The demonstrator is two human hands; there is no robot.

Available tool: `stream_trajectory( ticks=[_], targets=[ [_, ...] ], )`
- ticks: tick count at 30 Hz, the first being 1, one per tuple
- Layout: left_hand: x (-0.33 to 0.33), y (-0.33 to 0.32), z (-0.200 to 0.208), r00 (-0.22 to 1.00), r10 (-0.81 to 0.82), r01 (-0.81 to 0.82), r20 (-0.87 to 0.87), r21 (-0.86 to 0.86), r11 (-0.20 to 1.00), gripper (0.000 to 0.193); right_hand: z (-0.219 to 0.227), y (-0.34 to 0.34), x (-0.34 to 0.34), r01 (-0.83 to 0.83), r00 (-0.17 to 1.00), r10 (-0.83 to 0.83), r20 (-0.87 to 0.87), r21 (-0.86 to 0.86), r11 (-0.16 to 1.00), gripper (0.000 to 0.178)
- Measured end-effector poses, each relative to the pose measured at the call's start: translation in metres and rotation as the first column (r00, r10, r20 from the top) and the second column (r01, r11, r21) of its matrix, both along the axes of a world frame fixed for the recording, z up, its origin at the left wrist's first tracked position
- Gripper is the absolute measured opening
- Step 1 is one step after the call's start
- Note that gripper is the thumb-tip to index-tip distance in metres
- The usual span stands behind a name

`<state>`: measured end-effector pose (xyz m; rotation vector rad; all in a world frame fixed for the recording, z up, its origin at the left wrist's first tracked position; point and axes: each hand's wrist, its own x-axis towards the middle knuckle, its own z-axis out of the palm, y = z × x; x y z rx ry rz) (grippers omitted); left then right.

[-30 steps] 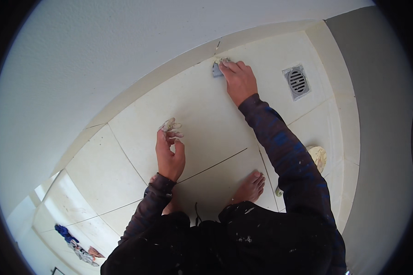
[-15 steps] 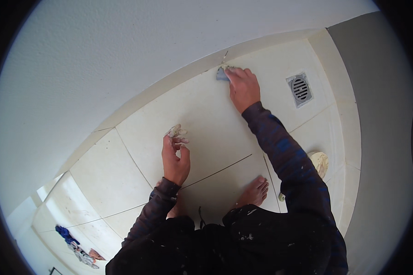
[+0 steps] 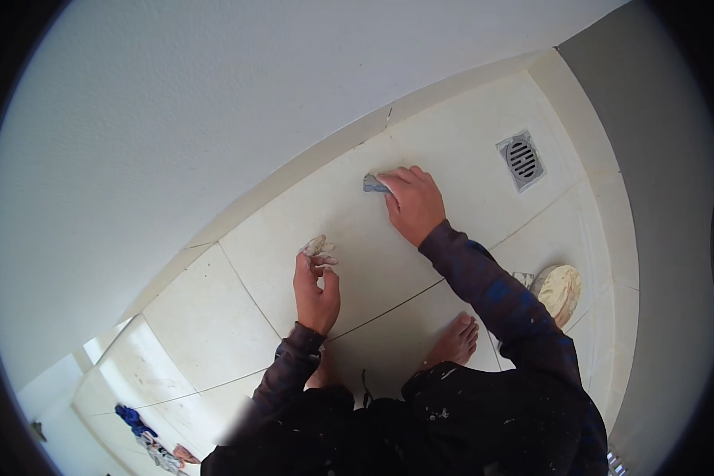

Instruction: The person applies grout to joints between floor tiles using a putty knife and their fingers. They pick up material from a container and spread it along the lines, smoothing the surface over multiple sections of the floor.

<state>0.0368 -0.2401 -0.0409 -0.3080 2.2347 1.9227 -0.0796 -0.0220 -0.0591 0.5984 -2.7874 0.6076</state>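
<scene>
Between thumb and fingers, my right hand (image 3: 418, 202) grips a small blue-grey scraper (image 3: 374, 183) with cream paste along its edge. The scraper is over the cream floor tile (image 3: 293, 214), away from the wall skirting; whether it touches the tile I cannot tell. My left hand (image 3: 317, 289) hovers lower and to the left with fingers loosely bent and apart, the thumb clear of them. Cream paste (image 3: 319, 247) coats its fingertips. To the right of my right forearm, a round mass of cream paste (image 3: 558, 292) is partly hidden by the sleeve.
A tile skirting (image 3: 293, 174) with a dark vertical joint runs along the white wall (image 3: 238, 87). A square floor drain (image 3: 522, 160) sits at the far right. My bare foot (image 3: 454, 341) is on the tiles. Blue and pale crumpled cloths (image 3: 139, 423) lie at lower left.
My right hand has drawn the scraper back from the skirting joint, toward me. My left hand keeps its bent pose, and the view has shifted slightly.
</scene>
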Motion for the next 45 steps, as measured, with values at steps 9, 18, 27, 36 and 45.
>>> stream_trajectory(
  ticks=[9, 18, 27, 36, 45],
  targets=[
    [-0.006, 0.02, 0.0, 0.993, -0.117, 0.116, -0.014, -0.018, 0.993, 0.049, 0.003, 0.011, -0.023, 0.8, 0.595, 0.149, 0.79, -0.564, -0.204, 0.027],
    [-0.006, 0.006, -0.009, 1.0, -0.004, 0.005, 0.013, -0.062, 0.998, 0.05, -0.016, -0.007, -0.048, 0.799, 0.517, -0.058, 0.854, -0.506, -0.325, 0.03],
    [-0.009, -0.003, -0.009, 0.998, 0.055, -0.055, -0.011, -0.05, 0.997, 0.052, -0.005, -0.04, -0.071, 0.741, 0.586, -0.086, 0.806, -0.576, -0.346, 0.035],
    [-0.002, -0.017, -0.013, 0.999, 0.02, -0.018, 0.029, -0.068, 0.998, 0.055, -0.026, -0.063, -0.068, 0.648, 0.647, -0.411, 0.642, -0.747, -0.148, 0.029],
    [0.006, -0.003, -0.013, 0.998, 0.0, 0.003, 0.07, -0.039, 0.999, 0.055, -0.023, -0.059, -0.035, 0.492, 0.776, -0.611, 0.155, -0.755, 0.433, 0.03]
  ],
)
